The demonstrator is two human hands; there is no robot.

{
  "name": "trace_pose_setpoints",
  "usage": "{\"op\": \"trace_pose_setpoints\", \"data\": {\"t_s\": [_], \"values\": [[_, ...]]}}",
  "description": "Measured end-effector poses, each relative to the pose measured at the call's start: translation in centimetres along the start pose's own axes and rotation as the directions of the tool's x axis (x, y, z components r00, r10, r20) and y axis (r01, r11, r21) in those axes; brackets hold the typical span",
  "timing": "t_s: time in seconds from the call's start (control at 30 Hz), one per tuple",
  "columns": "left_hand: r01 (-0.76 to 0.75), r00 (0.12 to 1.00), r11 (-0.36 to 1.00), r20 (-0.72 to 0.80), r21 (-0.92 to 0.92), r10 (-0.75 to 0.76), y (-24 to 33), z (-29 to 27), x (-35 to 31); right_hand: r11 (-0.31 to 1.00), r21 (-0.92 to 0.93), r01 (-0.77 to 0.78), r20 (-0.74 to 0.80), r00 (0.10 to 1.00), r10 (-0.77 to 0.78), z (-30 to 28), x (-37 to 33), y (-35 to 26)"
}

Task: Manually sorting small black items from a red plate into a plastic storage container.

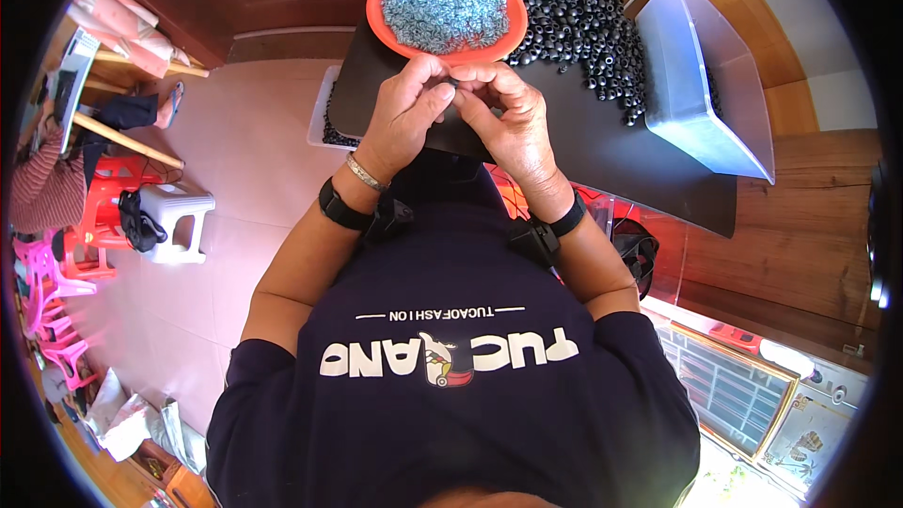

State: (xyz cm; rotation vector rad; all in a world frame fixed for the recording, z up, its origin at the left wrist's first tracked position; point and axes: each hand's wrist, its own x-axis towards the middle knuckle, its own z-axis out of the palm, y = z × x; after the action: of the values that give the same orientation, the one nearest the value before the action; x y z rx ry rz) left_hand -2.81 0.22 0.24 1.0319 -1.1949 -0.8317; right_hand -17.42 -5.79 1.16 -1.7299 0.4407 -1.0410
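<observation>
My left hand (406, 111) and my right hand (513, 118) meet over the near edge of the dark table (564, 155). Their fingertips are pinched together around a small dark piece (453, 83), mostly covered by the fingers. Just beyond the hands is an orange-red plate (376, 14) heaped with small silvery metal pieces (444, 7), too fine to tell their kind. To the right of the plate spreads a pile of small, round black parts (574, 14), some looking hollow.
A translucent plastic bin (679, 118) stands at the table's right side. Below the left table edge, another bin (323, 108) holds black parts. Stools, one grey-white (183, 216) and several red or pink, stand on the left floor. Another person's striped sleeve (47, 193) shows far left.
</observation>
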Motion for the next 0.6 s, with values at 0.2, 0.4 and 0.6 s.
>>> {"op": "trace_pose_setpoints", "data": {"t_s": [0.2, 0.4, 0.6], "values": [[0.02, 1.0, 1.0, 0.023, 0.01, -0.02, -0.2, -0.3, 0.1, 0.946, -0.31, 0.094, -0.015, 0.995, -0.104, 0.4, 0.2, -0.8], [0.016, 1.0, 1.0, 0.002, -0.004, -0.016, 0.1, -0.2, -0.3, 0.924, -0.37, 0.093, -0.127, 0.981, -0.149, 0.2, 0.3, -0.3], [-0.018, 0.998, 0.999, -0.055, 0.027, 0.019, -0.1, 0.0, -0.5, 0.996, -0.078, 0.032, -0.084, 0.996, -0.038, -0.1, 0.1, 0.4]]}}
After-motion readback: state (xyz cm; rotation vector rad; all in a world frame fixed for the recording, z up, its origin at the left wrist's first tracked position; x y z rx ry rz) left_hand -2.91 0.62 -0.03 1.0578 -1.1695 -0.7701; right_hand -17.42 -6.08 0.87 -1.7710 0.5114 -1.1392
